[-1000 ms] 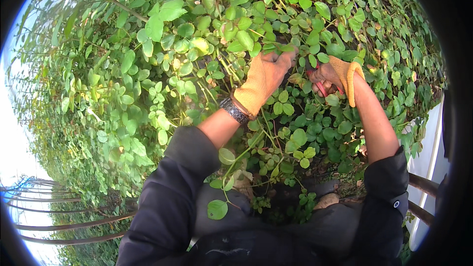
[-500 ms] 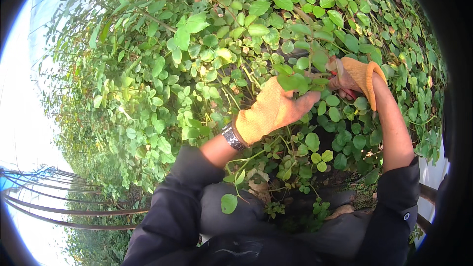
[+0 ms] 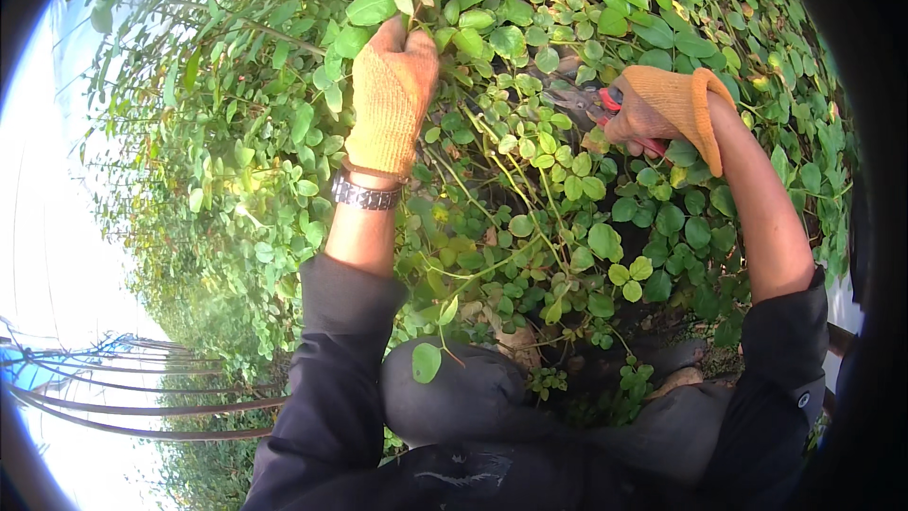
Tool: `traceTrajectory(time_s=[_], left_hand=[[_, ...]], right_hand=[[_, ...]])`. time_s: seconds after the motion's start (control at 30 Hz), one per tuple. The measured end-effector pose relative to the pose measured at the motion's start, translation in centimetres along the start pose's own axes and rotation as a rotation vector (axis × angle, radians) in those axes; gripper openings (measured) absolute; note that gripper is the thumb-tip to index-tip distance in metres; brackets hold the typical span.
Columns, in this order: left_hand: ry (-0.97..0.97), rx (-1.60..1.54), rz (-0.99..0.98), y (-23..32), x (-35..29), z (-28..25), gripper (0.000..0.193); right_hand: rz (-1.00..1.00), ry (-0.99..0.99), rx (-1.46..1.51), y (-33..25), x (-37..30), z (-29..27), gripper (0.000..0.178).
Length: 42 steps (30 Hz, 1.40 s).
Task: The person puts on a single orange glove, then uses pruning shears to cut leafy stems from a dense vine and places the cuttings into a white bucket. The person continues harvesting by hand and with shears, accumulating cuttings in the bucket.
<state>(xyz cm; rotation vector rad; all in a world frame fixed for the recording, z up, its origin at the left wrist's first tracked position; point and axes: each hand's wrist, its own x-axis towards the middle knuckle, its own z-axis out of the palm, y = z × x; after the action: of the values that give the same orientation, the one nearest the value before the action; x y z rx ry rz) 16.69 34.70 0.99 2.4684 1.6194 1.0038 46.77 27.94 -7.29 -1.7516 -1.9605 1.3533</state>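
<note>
My left hand (image 3: 391,99), in an orange knit glove with its fingertips partly bared or darker, is raised into the foliage and closed on a leafy stem (image 3: 409,11). Leaves partly cover the fingertips. To the right, my gloved right hand (image 3: 653,106) grips red-handled pruning shears (image 3: 607,97). Their metal blades point left among the leaves, apart from the left hand. Between the two hands, thin green stems (image 3: 515,187) rise from the bush.
Dense leafy bushes (image 3: 255,170) surround me on the left, ahead and on the right. Curved metal bars (image 3: 151,407) stand at the lower left. A long branch (image 3: 284,38) slants across the upper left. My knee (image 3: 454,393) is close below the leaves.
My left hand has moved up and to the left, away from the right hand, with a leafy stem in it. The right hand with the shears has shifted slightly left and up.
</note>
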Motion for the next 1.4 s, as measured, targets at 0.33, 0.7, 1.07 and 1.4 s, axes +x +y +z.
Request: traceTrajectory(time_s=[0.33,0.7,1.07,1.4], left_hand=[[-0.216,0.431,0.345,-0.4,1.8,10.6,0.041],[-0.199,0.373,0.541,-4.1,-3.3,11.7,0.063],[-0.451,-0.04,0.434,-0.4,-11.4,10.8,0.062],[-0.087,-1.13,-0.157,4.2,-2.8,6.2,0.027]], right_hand=[[-0.012,-0.03,0.132,0.9,0.2,0.0,0.025],[0.039,-0.049,0.126,1.4,-0.2,-0.2,0.016],[-0.071,-0.01,-0.154,5.7,2.2,-0.9,0.017],[-0.082,0.029,0.177,-0.4,-2.7,-2.2,0.018]])
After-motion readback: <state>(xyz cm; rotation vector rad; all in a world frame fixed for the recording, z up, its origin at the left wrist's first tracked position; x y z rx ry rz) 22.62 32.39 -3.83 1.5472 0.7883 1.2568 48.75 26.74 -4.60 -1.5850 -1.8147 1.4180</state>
